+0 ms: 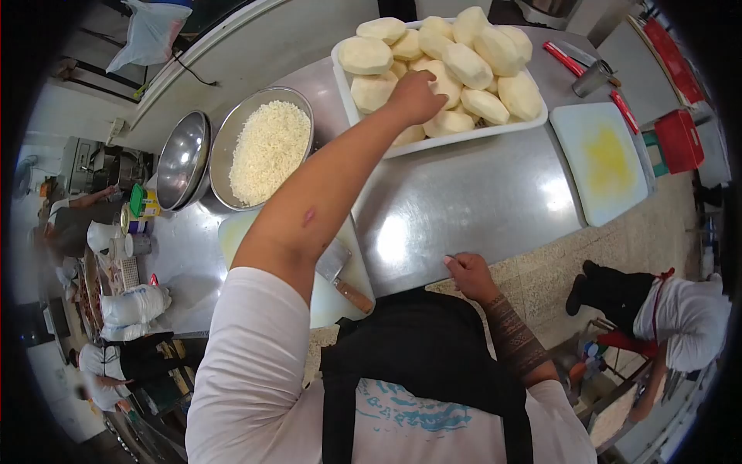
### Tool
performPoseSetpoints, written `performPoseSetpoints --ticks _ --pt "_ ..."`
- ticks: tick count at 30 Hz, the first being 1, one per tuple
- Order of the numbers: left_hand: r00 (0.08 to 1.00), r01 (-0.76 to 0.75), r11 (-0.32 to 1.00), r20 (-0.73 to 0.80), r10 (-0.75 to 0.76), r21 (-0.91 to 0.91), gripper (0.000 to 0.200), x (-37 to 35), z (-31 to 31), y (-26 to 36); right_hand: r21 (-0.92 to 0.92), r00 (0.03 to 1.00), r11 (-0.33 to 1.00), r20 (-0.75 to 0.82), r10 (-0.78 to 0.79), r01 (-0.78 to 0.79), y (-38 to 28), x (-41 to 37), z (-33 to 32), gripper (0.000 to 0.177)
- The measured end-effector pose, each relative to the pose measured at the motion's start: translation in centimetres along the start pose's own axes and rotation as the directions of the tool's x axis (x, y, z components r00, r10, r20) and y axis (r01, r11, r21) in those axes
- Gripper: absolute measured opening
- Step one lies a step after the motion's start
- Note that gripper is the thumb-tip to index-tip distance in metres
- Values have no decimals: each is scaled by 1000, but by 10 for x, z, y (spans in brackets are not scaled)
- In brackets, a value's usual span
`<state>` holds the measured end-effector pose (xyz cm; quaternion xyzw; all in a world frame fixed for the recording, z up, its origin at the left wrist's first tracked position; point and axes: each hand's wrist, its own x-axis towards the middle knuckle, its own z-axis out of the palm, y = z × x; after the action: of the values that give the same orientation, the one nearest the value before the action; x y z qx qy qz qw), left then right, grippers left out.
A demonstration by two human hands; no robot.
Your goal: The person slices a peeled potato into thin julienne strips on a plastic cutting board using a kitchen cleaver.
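A white tray (533, 126) at the far side of the metal table is heaped with peeled potatoes (467, 66). My left hand (417, 97) reaches across onto the pile, thumb and fingers closed around a peeled potato (442, 80) partly hidden beneath it. Near the table's front edge is my right hand (470, 276), loosely curled, with nothing visible in it. Left of the tray, a metal bowl (308, 139) holds small whitish pieces (270, 147). Under my left forearm, a wooden-handled cleaver (354, 294) lies on a cutting board (332, 309), its blade partly covered.
Further left, another metal bowl (184, 158) stands tilted. A yellow-stained cutting board (607, 166) lies at the right, with a metal cup (593, 79) and red-handled tools (563, 58) behind it. One co-worker (680, 317) is at the right; others are at the left.
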<state>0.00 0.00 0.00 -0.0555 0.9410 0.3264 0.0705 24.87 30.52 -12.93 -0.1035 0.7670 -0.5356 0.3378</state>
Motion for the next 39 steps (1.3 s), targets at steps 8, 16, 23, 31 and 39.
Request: performPoseSetpoints --ticks 8,16,23,31,39 --pt "998 -69 986 2 70 -151 92 83 -3 -20 -253 982 952 -26 -185 172 -17 8 -2 45" --pt "959 36 984 284 16 -176 99 101 -26 -12 -277 987 949 -8 -161 152 -16 9 -2 46" --pt "970 165 950 132 -205 265 94 61 -39 23 -223 998 973 9 -65 66 -24 6 -4 46" --pt "961 10 967 -266 -80 -253 85 -123 -65 -38 -110 997 991 19 81 -78 -18 13 -1 33" --pt "712 365 471 -85 -697 -803 81 -384 -76 -197 -343 951 900 242 -193 270 -102 8 108 30"
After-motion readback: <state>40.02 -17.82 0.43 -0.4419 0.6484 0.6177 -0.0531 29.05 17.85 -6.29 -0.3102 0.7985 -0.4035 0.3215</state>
